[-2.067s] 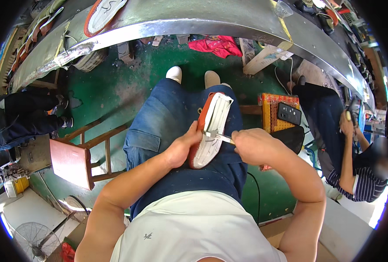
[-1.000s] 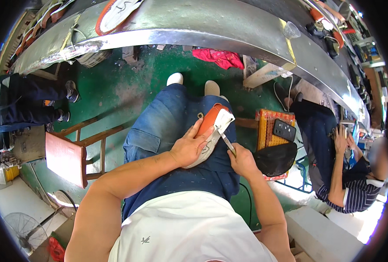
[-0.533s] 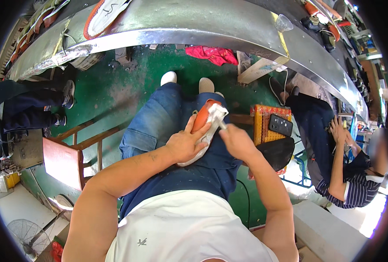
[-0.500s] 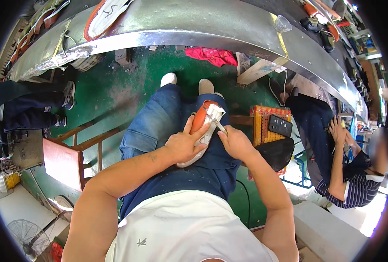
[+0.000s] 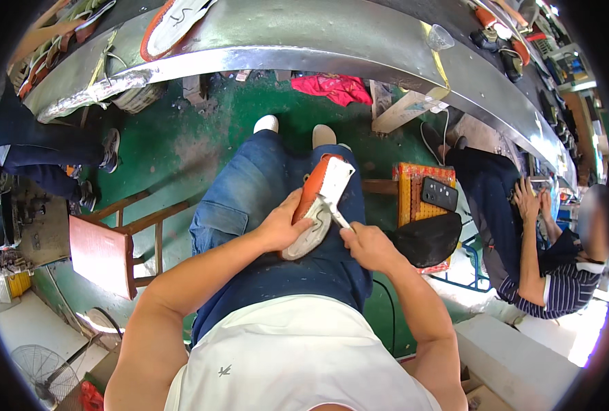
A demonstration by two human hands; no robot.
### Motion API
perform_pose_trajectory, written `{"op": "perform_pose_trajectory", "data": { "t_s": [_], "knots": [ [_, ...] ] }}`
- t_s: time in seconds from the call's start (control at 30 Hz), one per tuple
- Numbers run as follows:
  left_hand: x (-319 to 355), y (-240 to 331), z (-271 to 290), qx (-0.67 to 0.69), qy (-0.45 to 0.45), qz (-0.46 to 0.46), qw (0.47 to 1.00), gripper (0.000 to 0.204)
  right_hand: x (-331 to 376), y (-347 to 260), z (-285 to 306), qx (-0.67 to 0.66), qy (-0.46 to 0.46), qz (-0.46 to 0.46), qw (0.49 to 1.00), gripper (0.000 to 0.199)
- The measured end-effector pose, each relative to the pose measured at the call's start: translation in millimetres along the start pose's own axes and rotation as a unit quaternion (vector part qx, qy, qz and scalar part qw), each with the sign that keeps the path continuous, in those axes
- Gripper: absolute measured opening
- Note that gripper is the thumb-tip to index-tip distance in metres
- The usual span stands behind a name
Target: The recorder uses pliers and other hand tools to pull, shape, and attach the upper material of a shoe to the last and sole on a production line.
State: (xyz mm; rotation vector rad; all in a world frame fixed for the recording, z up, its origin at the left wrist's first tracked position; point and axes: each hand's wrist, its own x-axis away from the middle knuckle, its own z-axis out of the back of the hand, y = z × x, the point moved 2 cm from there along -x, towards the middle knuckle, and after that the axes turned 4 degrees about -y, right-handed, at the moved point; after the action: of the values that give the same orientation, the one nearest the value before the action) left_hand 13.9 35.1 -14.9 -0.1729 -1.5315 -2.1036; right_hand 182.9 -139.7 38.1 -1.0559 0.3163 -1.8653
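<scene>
White T-shirt [image 5: 290, 349] is filling the near edge. Right hand [image 5: 371, 245] is clenching the handle of a metal-headed, hammer-like tool [image 5: 338, 216]; can't tell the exact type. Left hand [image 5: 282, 225] is grasping the near half of an orange-sided shoe [image 5: 312, 190], which is lying sole up across the jeans [image 5: 239, 185], over the right thigh.

Change in the last half second: tool head is no longer sitting at the shoe's far end, it's now hovering over or touching mid-sole (can't tell which). Left hand is sitting lower, fingers no longer spreading over the sole, so the white strip [image 5: 336, 180] is showing along the far half. My read: work is shifting from far end to mid-sole, with the shoe staying pinned in the lap.

Farther out: phone [image 5: 439, 194] and black pouch [image 5: 428, 240] are resting on a seat at right. Metal bench [image 5: 277, 31] is carrying another orange-edged shoe [image 5: 173, 27]. A co-worker's forearm [image 5: 44, 35] is newly reaching in, upper left.
</scene>
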Motion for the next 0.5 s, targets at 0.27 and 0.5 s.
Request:
{"op": "perform_pose_trajectory", "data": {
  "t_s": [0.27,0.5],
  "knots": [
    [-37,13,19,0.262,-0.098,0.113,0.953,0.076,44,23,-10,-0.144,0.025,-0.127,0.981,0.040],
    [38,118,78,-0.284,0.115,-0.350,0.885,0.071,35,-1,14,-0.487,-0.022,0.112,0.866,0.050]
  ]
}}
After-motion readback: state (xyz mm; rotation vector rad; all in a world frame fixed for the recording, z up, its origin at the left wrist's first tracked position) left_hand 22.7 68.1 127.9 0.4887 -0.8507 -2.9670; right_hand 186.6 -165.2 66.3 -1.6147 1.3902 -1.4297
